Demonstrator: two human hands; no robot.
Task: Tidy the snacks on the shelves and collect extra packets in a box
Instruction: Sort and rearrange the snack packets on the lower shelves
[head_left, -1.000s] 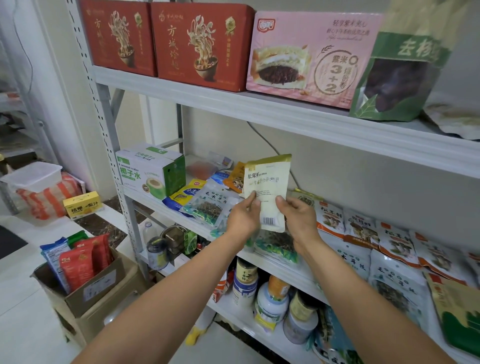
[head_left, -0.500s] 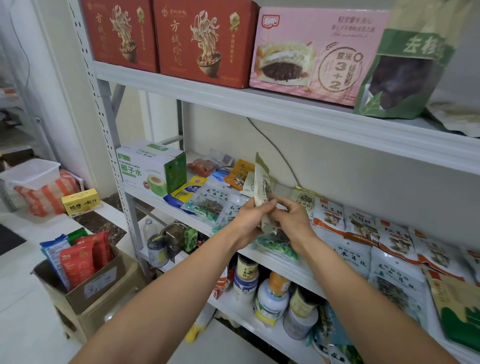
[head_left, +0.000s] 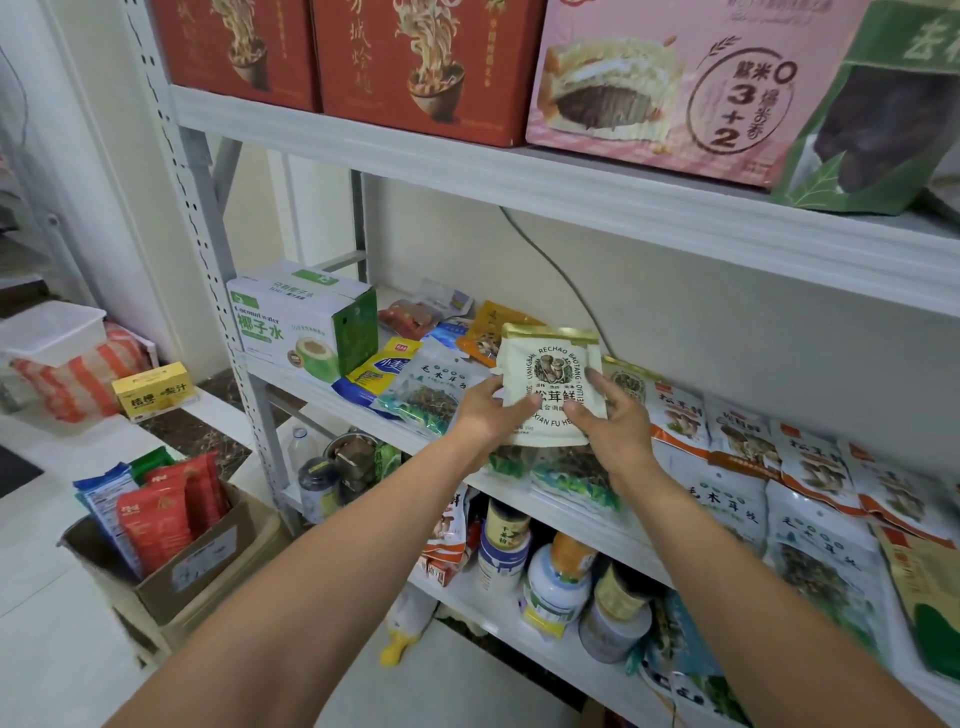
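Packet (head_left: 549, 382) in cream and gold, front face to the camera, is up just above the middle shelf (head_left: 571, 525), held upright between both hands. Left hand (head_left: 485, 413) grips the lower left edge, thumb laid on the front. Right hand (head_left: 610, 423) pinches the lower right side, fingers curled round it. Down on the floor at left, the cardboard box (head_left: 176, 566) holds red and blue packets (head_left: 156, 525) standing on end.

Centre: cream packet (head_left: 550, 382), gold top band and mushroom emblem, upright, front toward the camera, gripped at its lower sides by left hand (head_left: 485, 415) and right hand (head_left: 613, 421) above the middle shelf (head_left: 582, 527); flat packets (head_left: 810, 467) overlap along that shelf; cardboard box (head_left: 202, 566), on the floor at left, holds upright red and blue packets (head_left: 156, 519).
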